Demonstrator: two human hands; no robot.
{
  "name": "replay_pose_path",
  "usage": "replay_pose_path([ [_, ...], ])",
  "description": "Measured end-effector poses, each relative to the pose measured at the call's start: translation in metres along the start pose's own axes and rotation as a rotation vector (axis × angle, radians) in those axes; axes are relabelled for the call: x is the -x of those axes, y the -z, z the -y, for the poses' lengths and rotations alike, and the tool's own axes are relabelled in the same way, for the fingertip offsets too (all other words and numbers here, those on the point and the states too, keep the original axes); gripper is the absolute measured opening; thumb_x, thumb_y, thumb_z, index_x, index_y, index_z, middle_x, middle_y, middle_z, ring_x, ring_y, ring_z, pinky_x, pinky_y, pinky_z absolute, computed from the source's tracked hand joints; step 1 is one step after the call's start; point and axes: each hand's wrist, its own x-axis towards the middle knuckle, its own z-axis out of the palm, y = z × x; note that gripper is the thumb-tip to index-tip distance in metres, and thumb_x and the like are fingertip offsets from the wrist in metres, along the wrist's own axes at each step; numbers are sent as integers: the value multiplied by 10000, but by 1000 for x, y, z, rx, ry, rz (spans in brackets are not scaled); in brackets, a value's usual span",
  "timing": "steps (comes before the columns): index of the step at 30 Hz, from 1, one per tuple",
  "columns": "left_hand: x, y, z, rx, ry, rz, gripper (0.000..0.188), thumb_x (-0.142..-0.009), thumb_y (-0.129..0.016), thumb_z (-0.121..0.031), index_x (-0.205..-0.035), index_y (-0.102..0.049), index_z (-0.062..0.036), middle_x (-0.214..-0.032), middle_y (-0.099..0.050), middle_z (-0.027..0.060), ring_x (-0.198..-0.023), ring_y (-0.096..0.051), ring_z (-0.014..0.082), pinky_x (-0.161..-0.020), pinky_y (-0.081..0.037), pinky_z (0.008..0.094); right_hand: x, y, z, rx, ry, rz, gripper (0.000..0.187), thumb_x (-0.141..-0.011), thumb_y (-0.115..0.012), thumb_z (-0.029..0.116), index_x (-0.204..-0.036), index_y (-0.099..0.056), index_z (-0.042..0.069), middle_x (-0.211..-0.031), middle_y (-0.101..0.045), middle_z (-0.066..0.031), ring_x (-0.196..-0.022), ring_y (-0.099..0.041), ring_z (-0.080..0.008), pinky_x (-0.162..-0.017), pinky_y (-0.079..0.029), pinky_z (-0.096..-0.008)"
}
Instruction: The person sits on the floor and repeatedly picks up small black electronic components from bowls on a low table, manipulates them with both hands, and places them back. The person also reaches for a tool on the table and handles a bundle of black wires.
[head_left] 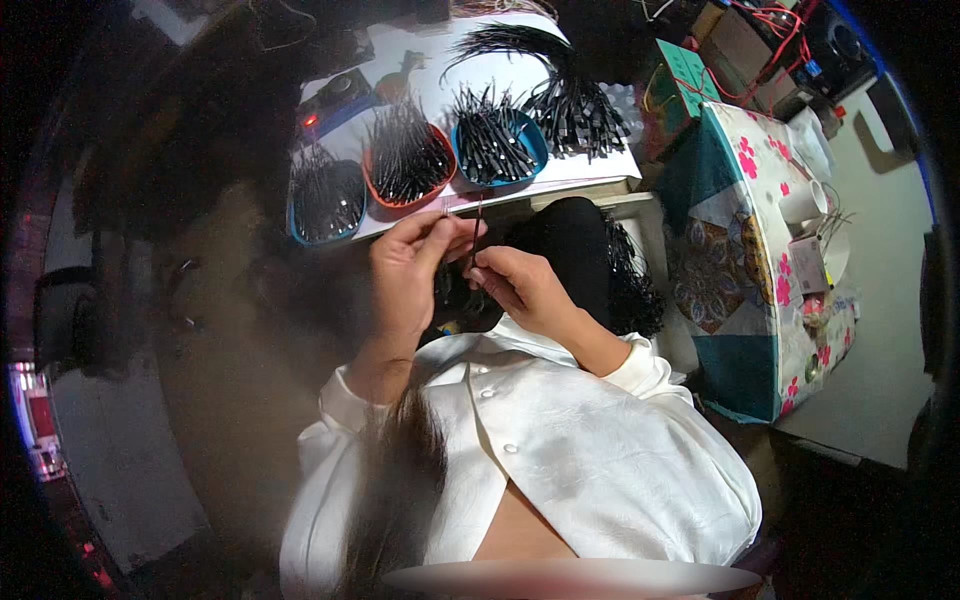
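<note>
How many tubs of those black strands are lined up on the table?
3: a blue tub at left, an orange tub in the middle and a second blue tub at right. Dark areas may hide more.

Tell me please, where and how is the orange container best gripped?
I would probably grip the orange container low on its front wall, coming from the person's side: this wall faces the person and looks free. The left blue container and right blue container crowd its flanks, and thin black cables stick up above its rim.
</note>
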Motion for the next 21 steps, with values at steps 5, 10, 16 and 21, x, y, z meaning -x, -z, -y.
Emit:
replay_pose_path([
  [5,3,-17,3,-10,14,36,189,-941,-578,-113,-1014,-642,49,-931,-704,165,-898,-687,229,-841,-527,332,7,-3,-7,-25,-13,25,109,-853,-639,27,-893,-545,-9,-778,-556,-181,-710,-572,-375,-612,-459,-399],
  [10,7,-19,9,-74,-3,17,164,-916,-612,-84,-995,-654,53,-878,-694,122,-804,-656,168,-786,-510,282,5,1,-6,-90,-25,30,164,-856,-646,41,-992,-584,-26,-820,-594,-192,-743,-602,-372,-628,-475,-386],
  [16,9,-17,13,-192,-76,44,150,-935,-595,-78,-972,-646,58,-777,-640,34,-691,-567,72,-649,-464,212,-3,36,-5,-269,-230,-50,157,-897,-641,87,-1015,-629,-16,-868,-664,-65,-768,-608,-102,-672,-484,-262],
  [21,11,-16,11,-113,125,108,163,-940,-593,-105,-975,-646,46,-761,-648,37,-599,-542,55,-535,-410,181,-12,43,-10,-605,-221,-95,179,-888,-657,58,-1036,-628,-39,-924,-670,-59,-818,-615,-95,-739,-493,-232],
])
